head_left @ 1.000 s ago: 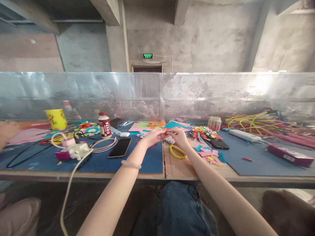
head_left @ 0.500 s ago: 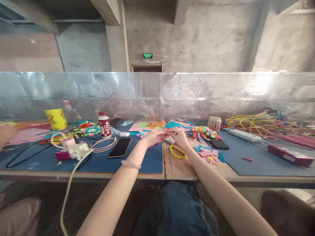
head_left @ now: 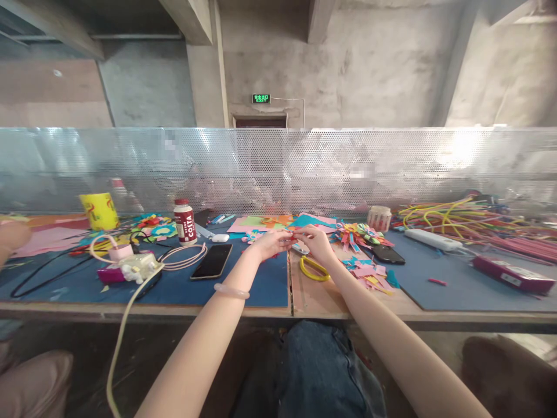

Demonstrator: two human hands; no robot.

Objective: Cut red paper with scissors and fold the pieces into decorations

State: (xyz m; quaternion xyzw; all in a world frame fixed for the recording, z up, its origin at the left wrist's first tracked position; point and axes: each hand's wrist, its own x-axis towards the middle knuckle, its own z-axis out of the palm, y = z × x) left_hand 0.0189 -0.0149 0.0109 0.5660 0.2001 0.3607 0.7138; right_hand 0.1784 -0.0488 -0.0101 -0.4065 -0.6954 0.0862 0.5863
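Note:
My left hand (head_left: 270, 244) and my right hand (head_left: 317, 244) meet fingertip to fingertip above the middle of the table. Between them is a small red piece (head_left: 292, 236), which looks like paper; the fingers cover most of it. Both hands are closed in a pinch on it. Just below my right hand lie yellow-handled scissors (head_left: 314, 270), their blades partly covered by the hand. Right of that hand are cut paper strips (head_left: 369, 273) and folded paper flowers (head_left: 352, 235). A pink and blue paper flower (head_left: 252, 236) sits beyond my left wrist.
A black phone (head_left: 212, 261), a Costa bottle (head_left: 185, 222) and a power adapter with cables (head_left: 139, 267) stand to the left. At right are another phone (head_left: 387, 254), a purple box (head_left: 513, 274) and pipe cleaners (head_left: 452, 217). Another person's hand (head_left: 15, 235) shows at the left edge.
My hands stay in nearly the same place, with the fingers shifting slightly around the red piece. The other person's hand at the left edge has moved a little.

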